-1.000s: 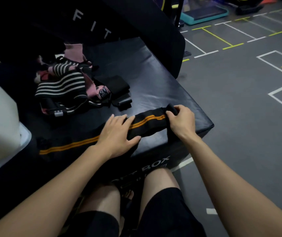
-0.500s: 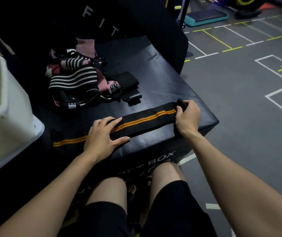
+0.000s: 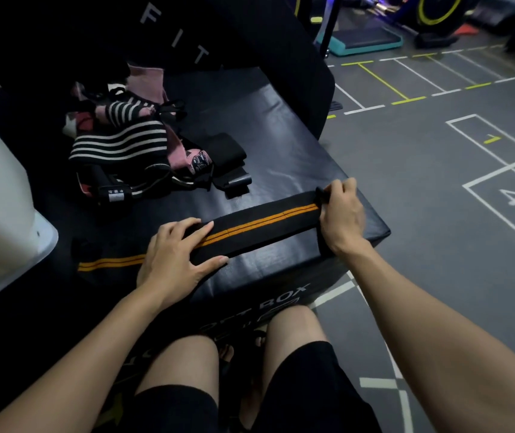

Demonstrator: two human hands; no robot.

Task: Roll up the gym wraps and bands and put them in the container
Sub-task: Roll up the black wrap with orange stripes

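A long flat black woven wrap with two thin orange stripes down its middle lies stretched lengthwise along the near edge of a black padded vinyl box, smooth and slightly glossy, with white lettering on its front face. The left hand rests flat on the wrap near its middle, fingers straight and spread, pressing the fabric against the box top. The right hand is at the wrap's far-right end near the box corner, fingers curled over and gripping that end, where a short black tab sticks up past the knuckles. The hands are well apart, with taut fabric between them. The wrap's left end runs on past the left hand, orange stripes visible, into shadow.

Further back on the box sits a loose pile of elastic bands and wraps: a wide ribbed black band with white stripes, pink fabric pieces, thin black cords, a small white label. Just right of the pile lies a folded black fabric wrap with a stiff strap end.

At the far left stands a white smooth-walled plastic container with a rounded flared rim, near the wrap's left end; contact cannot be told. Behind the box leans a black padded panel with white letters. Grey rubber floor with white and yellow painted lines lies to the right. The person's bare knees and black shorts show below.
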